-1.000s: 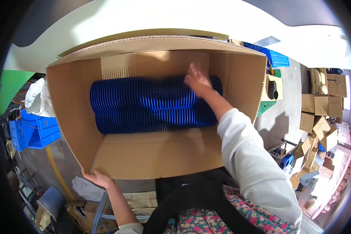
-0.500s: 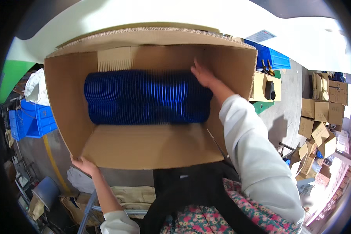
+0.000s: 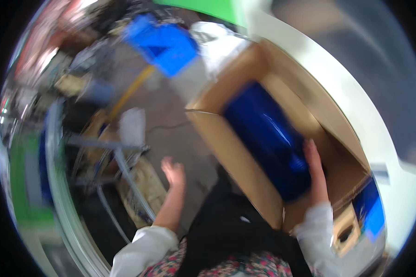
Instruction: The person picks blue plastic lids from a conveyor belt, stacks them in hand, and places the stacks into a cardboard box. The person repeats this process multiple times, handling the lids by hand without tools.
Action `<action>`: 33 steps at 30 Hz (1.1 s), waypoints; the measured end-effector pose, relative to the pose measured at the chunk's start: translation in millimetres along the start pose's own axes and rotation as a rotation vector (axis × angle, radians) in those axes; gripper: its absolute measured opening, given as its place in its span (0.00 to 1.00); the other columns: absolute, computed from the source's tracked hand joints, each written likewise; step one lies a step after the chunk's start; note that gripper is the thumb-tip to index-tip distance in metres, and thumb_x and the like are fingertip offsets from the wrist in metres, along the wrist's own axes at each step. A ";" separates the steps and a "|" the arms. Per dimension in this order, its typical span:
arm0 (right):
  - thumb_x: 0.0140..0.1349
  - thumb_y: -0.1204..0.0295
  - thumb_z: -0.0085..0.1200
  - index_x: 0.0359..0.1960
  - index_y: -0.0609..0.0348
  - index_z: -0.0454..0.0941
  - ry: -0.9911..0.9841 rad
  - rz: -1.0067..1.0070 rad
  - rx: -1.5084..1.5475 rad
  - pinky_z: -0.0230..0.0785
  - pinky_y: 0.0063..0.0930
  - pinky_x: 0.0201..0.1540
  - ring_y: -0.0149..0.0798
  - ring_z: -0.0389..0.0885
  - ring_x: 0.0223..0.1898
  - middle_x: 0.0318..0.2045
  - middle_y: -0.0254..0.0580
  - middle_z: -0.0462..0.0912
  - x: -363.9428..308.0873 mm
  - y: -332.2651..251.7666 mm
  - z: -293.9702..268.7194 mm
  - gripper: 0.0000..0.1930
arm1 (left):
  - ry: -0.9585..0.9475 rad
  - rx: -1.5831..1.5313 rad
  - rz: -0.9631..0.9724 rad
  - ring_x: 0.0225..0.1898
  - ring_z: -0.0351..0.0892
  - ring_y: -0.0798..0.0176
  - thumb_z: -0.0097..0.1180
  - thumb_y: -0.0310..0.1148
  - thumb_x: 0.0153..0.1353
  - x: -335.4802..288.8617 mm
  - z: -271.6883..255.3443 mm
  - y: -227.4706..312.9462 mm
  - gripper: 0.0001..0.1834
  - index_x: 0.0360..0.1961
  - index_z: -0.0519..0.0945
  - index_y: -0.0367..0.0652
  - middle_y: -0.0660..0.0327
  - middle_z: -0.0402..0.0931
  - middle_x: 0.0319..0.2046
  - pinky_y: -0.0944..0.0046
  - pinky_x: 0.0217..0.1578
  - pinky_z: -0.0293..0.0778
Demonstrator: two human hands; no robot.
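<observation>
The picture is blurred and swung to the left. A large open cardboard box (image 3: pixel 226 152) stands at the right, with rows of dark blue ribbed parts (image 3: pixel 268 134) packed inside. My right hand (image 3: pixel 312 159) lies flat on the near end of the blue rows, fingers extended. My left hand (image 3: pixel 173 171) is free in the air left of the box, fingers spread, holding nothing, above the grey floor.
A blue plastic crate (image 3: pixel 164 41) sits at the upper left beside a white bag (image 3: pixel 217 44). A metal frame (image 3: pixel 120 161) and a cardboard piece (image 3: pixel 141 194) lie at the lower left. Another blue crate (image 3: pixel 367 207) is at the right.
The view has swung sharply left. My left hand has let go of the box's near corner and hangs free. My right hand stays on the blue rows.
</observation>
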State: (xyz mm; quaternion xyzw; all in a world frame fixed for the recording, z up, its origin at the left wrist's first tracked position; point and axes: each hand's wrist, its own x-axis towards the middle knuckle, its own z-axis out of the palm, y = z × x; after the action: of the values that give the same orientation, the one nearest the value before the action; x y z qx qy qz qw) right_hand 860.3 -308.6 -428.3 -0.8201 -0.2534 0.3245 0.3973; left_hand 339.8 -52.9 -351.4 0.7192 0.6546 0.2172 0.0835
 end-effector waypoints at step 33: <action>0.68 0.68 0.52 0.55 0.58 0.77 -1.311 -0.987 0.071 0.68 0.30 0.56 0.37 0.74 0.58 0.57 0.42 0.77 -274.9 -596.5 658.5 0.16 | 0.419 -1.061 -0.217 0.65 0.63 0.49 0.44 0.46 0.70 221.2 -490.7 -303.9 0.31 0.70 0.59 0.46 0.52 0.62 0.65 0.48 0.64 0.59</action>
State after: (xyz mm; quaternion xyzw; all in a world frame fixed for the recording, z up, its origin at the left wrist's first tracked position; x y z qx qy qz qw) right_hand 101.3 158.7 -162.4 -0.2453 -0.7552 0.5335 0.2912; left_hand -131.5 122.0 8.2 0.4493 0.5287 0.6436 0.3230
